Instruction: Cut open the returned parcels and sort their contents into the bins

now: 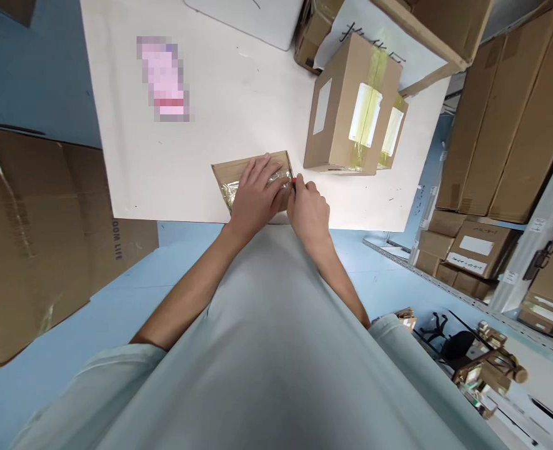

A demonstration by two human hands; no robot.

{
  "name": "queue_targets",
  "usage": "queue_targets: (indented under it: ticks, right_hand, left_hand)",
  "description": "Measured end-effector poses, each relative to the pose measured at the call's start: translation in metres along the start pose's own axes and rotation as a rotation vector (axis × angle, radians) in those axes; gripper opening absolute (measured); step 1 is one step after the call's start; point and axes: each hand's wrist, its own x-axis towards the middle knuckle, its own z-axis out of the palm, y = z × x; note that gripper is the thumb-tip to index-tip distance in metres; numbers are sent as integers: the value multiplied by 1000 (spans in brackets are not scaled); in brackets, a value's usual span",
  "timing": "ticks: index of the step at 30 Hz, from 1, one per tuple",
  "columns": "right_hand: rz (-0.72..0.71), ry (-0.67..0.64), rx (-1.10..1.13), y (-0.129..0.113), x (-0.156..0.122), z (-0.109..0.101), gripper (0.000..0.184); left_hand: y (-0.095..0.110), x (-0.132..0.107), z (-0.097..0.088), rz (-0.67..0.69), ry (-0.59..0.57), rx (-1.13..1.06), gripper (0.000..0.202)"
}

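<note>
A small flat cardboard box [228, 170] with shiny clear tape across it lies near the front edge of the white table. My left hand [254, 195] rests flat on top of this box, fingers stretched out over the tape. At the box's right edge, my right hand [310, 211] is closed around a small tool with a red end [294, 180]. Most of that tool is hidden by the fingers, so its kind cannot be made out.
To the right on the table [210, 100] stands a taped, labelled carton [330, 119], with a smaller one [392, 134] beside it. A blurred pink item [166, 78] lies at the left. A large carton [46, 237] is left of the table; shelves of boxes [477, 250] are at right.
</note>
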Motion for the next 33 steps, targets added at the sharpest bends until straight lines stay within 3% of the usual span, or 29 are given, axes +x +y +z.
queue_targets:
  ticks: [5,11,20,27,33]
  right_hand:
    - [39,-15,-32,-12,0,-9,52]
    - [69,-42,-95,-7,-6,-12,47]
    - [152,-82,-97,3,-31,0,43]
    - [197,-110,-1,4,-41,15,49]
    - [43,-25,162,39,-49,13,48]
  left_hand:
    - [1,2,3,-9,18,-64,37]
    - [1,4,5,-23,18,-144,46]
    - [1,9,5,58,-80,-118,43]
    - [-4,10,3,80,-78,-40,46]
    - [-20,-1,-12,94,-82,10,44]
